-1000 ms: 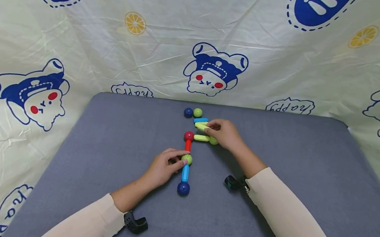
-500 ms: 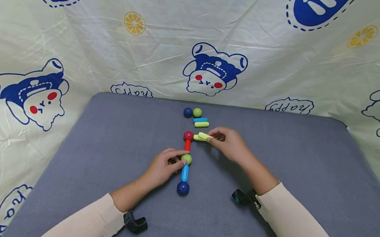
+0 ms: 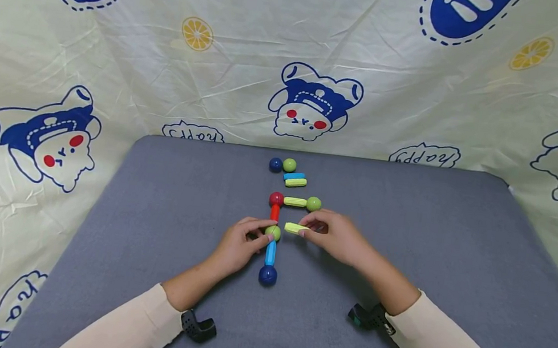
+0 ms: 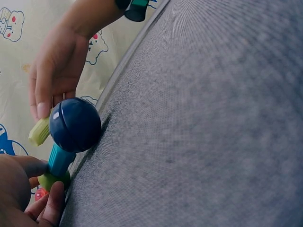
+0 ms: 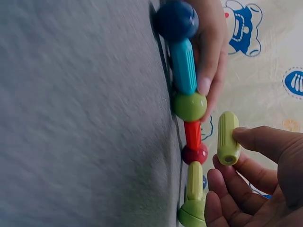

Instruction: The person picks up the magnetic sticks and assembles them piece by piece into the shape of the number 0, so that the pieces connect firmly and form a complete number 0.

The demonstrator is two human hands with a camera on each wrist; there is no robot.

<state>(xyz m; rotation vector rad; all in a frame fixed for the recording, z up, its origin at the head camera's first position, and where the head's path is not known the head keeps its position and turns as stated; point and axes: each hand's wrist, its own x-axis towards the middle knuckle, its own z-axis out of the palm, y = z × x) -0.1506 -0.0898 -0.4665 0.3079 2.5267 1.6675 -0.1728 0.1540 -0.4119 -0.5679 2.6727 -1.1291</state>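
Observation:
A chain of balls and rods lies on the table: a dark blue ball [image 3: 268, 275], a light blue rod [image 3: 270, 253], a green ball [image 3: 274, 232], a red rod [image 3: 274, 212] and a red ball [image 3: 276, 199]. From the red ball a yellow-green rod [image 3: 295, 201] runs right to a second green ball [image 3: 314, 204]. My left hand [image 3: 241, 243] pinches the middle green ball between thumb and fingers. My right hand [image 3: 337, 239] pinches a loose yellow-green stick [image 5: 228, 138], held just right of that ball and apart from it.
Behind the chain lie a blue ball [image 3: 275, 165], a green ball [image 3: 289, 165], a light blue rod [image 3: 294, 176] and another yellow-green rod [image 3: 296, 182]. A grey cloth covers the table [image 3: 178, 197]; a printed curtain [image 3: 237, 89] hangs behind it.
My right hand has carried the yellow-green stick from the loose rods at the back toward me, past the side branch, to beside the middle green ball. My left hand has stayed in place.

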